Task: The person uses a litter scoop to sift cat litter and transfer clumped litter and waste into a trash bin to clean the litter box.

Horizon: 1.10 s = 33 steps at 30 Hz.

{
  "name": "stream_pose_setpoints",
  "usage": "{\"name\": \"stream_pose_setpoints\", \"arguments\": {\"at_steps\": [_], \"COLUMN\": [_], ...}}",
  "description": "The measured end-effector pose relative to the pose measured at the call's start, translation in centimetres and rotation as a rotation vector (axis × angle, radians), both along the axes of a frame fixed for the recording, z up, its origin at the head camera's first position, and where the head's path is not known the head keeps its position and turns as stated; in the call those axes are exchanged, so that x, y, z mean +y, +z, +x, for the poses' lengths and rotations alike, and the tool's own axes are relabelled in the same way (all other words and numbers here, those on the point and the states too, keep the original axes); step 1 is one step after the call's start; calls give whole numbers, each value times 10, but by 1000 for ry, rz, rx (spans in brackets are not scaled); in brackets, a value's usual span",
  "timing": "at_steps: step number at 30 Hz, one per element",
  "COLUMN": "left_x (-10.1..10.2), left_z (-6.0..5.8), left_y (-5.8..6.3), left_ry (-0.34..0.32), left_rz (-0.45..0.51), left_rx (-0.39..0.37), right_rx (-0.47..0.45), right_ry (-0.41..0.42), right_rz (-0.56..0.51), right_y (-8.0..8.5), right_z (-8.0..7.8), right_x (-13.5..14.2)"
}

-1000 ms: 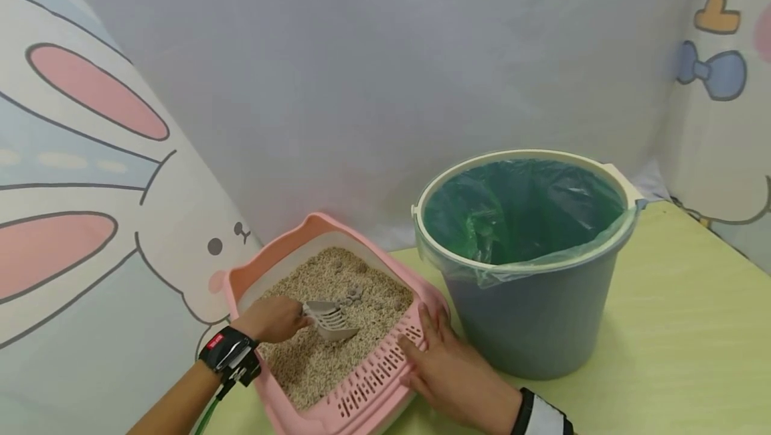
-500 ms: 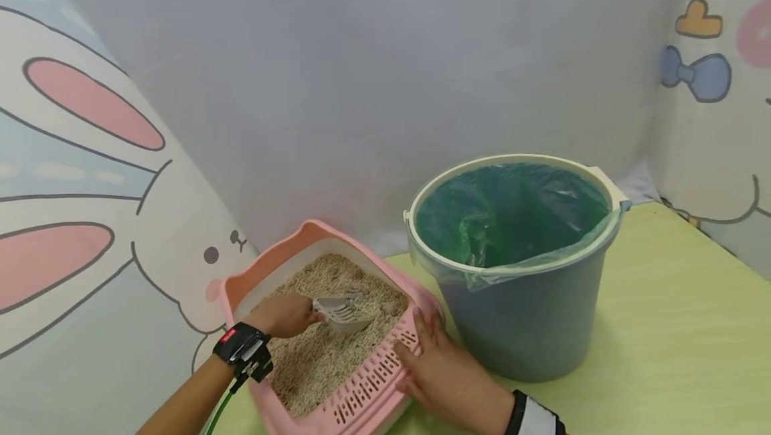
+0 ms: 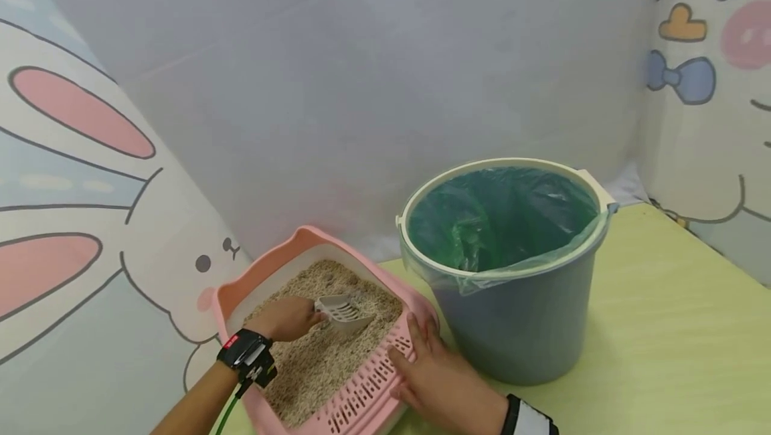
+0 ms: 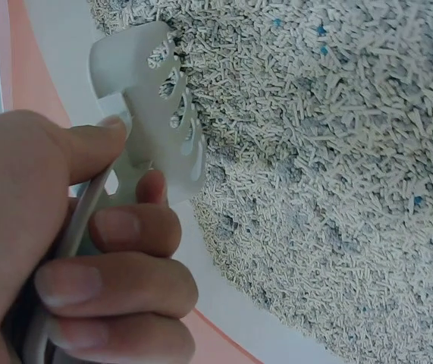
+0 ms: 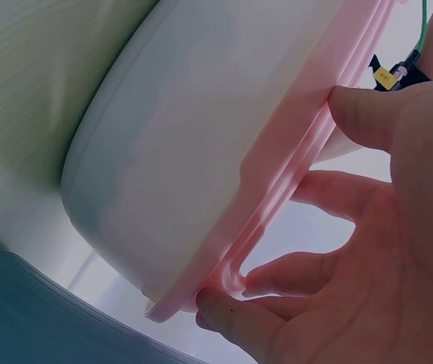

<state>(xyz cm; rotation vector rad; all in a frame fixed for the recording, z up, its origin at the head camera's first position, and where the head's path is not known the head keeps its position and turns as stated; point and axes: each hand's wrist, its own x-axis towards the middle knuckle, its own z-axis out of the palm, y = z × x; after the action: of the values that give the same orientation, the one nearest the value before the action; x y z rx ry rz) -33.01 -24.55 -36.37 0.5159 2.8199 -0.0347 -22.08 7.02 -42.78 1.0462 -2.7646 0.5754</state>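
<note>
My left hand [image 3: 288,318] grips the handle of a pale grey litter scoop [image 3: 345,312]. In the left wrist view, the thumb lies along the scoop [image 4: 144,98] and the fingers curl round its handle. The slotted blade touches the cat litter [image 3: 313,361], beside some greyish clumps just behind it. This litter fills a pink and white litter box [image 3: 364,381]. My right hand [image 3: 448,385] rests on the box's pink rim at the near right corner, fingers spread. In the right wrist view, fingertips and thumb touch the rim [image 5: 277,171].
A grey bucket [image 3: 518,334] with a cream rim and a green plastic liner [image 3: 512,214] stands right of the litter box. Both stand on a yellow-green tabletop [image 3: 656,314]. A pale curtain [image 3: 361,100] hangs behind, with a rabbit-print panel [image 3: 162,274] at the left.
The scoop in my left hand has moved a little to the right and away across the litter, towards the clumps. My right hand stays on the rim. The head view has shifted slightly.
</note>
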Motion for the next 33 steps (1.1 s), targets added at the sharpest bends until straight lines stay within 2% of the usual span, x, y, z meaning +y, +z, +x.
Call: {"name": "stream_pose_setpoints", "arguments": {"at_steps": [3, 7, 13, 20, 25, 33], "left_x": [3, 2, 4, 6, 8, 5], "left_z": [-4, -4, -4, -6, -7, -6], "left_y": [-4, -5, -3, -12, -18, -22], "left_ry": [4, 37, 85, 95, 77, 138], "left_rz": [-1, 0, 51, 110, 125, 108], "left_rx": [11, 26, 45, 31, 66, 131], "right_rx": [22, 44, 62, 78, 80, 79], "right_ry": [3, 12, 17, 25, 17, 4], "right_rz": [-3, -7, 1, 24, 35, 63], "right_y": [-1, -1, -2, -2, -2, -2], "right_z": [0, 1, -1, -1, -2, -3], "right_x": [1, 0, 0, 1, 1, -3]}}
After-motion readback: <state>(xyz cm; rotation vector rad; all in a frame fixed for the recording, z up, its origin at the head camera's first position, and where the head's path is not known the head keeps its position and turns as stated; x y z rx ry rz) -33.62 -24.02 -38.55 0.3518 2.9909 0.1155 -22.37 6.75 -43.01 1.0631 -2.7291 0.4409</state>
